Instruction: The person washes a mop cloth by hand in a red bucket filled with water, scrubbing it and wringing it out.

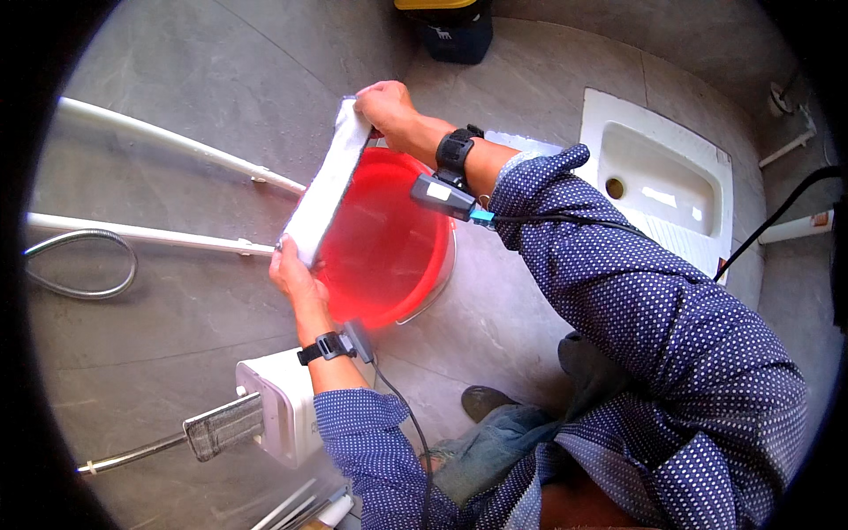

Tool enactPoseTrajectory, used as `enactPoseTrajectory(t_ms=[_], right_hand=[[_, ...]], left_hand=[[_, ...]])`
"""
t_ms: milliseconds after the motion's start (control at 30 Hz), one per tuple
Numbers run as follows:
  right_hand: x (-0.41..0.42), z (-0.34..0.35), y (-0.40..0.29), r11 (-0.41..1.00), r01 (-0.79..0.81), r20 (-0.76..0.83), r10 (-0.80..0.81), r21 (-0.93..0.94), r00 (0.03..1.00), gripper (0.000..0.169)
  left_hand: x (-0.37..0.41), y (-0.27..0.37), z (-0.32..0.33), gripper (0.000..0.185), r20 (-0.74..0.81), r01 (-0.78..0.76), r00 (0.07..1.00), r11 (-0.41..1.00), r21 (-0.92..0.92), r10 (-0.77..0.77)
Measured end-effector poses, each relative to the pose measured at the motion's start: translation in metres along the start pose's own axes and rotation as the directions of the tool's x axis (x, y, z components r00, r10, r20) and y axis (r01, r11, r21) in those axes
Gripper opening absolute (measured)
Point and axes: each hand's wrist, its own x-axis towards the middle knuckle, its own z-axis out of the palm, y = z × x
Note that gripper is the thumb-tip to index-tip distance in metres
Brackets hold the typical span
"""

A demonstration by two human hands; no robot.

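Note:
A long white cloth pad (332, 182) is stretched above the left rim of a red plastic bucket (397, 232). Its lower end is pinched in my left hand (298, 271), thumb on top. My right hand (391, 112) grips the upper end, with the fingertips partly hidden behind the fist. The pad's white face is up and a dark edge shows along its right side. The bucket has a wire handle hanging at its right; its inside looks hazy, so I cannot tell how much liquid it holds. Both wrists wear black straps with small cabled devices.
A white mop-washing box (285, 411) and a flat mop head (225, 426) stand at lower left. Two white pipes (179, 143) and a coiled metal hose (83, 291) are on the left. A squat toilet (656, 172) lies at right, a dark bin (457, 40) at the top.

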Motion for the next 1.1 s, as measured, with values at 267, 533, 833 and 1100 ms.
enactPoseTrajectory(t_ms=[267,533,833,1100], right_hand=[[0.016,-0.003,0.046,0.976,-0.073,-0.066,0.060,-0.208,0.996,0.020],[0.024,-0.010,0.053,0.960,-0.026,-0.044,0.014,-0.277,0.999,0.019],[0.033,-0.006,0.072,0.953,-0.032,-0.017,0.028,-0.301,0.999,0.016],[0.026,-0.014,0.068,0.951,0.032,-0.041,-0.047,-0.308,0.998,0.015]], left_hand=[[0.010,-0.007,-0.017,0.030,-0.092,-0.029,0.995,0.997,0.066,0.035],[0.020,-0.023,-0.016,0.027,-0.104,-0.046,0.994,0.999,-0.015,0.044],[0.015,-0.015,-0.022,0.039,-0.086,-0.007,0.996,0.999,0.033,0.010],[0.006,-0.006,-0.011,0.043,-0.102,0.007,0.995,0.997,0.070,0.001]])
